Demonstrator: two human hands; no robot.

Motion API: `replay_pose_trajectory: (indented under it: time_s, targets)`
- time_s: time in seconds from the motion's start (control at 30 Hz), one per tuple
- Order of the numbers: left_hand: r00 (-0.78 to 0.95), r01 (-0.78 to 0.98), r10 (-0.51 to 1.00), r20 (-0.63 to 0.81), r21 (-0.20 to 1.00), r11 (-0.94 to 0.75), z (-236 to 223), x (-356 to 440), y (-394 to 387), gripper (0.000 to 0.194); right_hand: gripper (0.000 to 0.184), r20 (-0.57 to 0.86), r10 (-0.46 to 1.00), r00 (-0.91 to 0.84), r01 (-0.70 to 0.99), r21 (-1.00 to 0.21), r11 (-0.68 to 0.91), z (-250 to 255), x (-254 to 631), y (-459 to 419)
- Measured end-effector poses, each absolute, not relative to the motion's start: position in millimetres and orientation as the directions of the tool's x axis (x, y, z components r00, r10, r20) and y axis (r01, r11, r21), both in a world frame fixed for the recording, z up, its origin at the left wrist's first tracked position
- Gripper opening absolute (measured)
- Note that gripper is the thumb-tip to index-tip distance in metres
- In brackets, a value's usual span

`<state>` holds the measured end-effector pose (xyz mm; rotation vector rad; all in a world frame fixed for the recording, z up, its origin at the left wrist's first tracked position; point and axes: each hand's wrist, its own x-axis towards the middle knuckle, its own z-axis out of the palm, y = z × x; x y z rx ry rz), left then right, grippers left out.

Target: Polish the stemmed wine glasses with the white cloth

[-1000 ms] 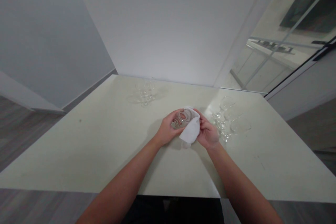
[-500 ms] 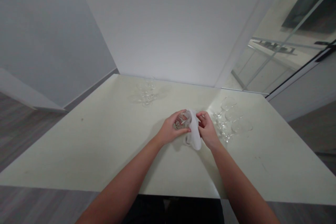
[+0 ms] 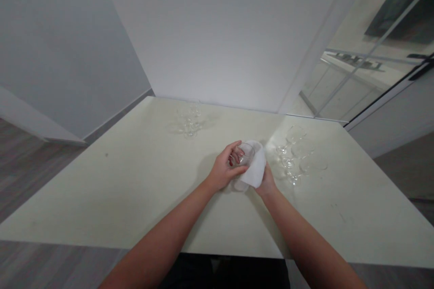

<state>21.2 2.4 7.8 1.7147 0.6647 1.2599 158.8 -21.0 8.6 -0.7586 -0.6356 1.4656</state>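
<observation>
The left hand (image 3: 224,169) curls around the glass (image 3: 247,156) above the middle of the table (image 3: 142,176); just right, the right hand (image 3: 266,182), fingers hidden, holds the cloth (image 3: 257,169) against the glass, whose rim seems tilted towards the cloth

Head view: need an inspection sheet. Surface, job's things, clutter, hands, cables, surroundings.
Surface: pale table, small dark spot left, faint marks right.
Job's things: clear glass; white cloth at its right side.
Clutter: left glassware group near the far edge, right glassware group; counts unclear.
Hands: left grip around the clear glass; right grip at the cloth, fingers hidden.
Cables: nothing seen.
Surroundings: white wall beyond, glazed panel right, wood-look floor left.
</observation>
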Motion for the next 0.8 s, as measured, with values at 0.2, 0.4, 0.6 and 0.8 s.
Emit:
replay_pose_trajectory:
  time_s: [0.2,0.4,0.6,0.8]
  targets:
    - [0.331,-0.081,0.819,0.468,0.879,-0.470,3,24,0,0.059,0.038,0.001,0.998,-0.057,-0.562,-0.827,-0.031,14,155,-27]
    - [0.297,0.316,0.695,0.655,0.619,-0.719,2,19,3,0.045,0.045,0.013,0.985,0.173,-0.438,-0.895,0.089,4,154,-31]
    - [0.362,0.320,0.673,0.645,0.592,-0.740,10,14,0,0.051,0.027,-0.031,0.973,0.230,-0.408,-0.910,0.067,1,159,-28]
    - [0.347,0.209,0.633,0.692,0.601,-0.772,6,16,1,0.041,0.022,0.017,0.953,0.302,-0.347,-0.929,0.127,-2,160,-27]
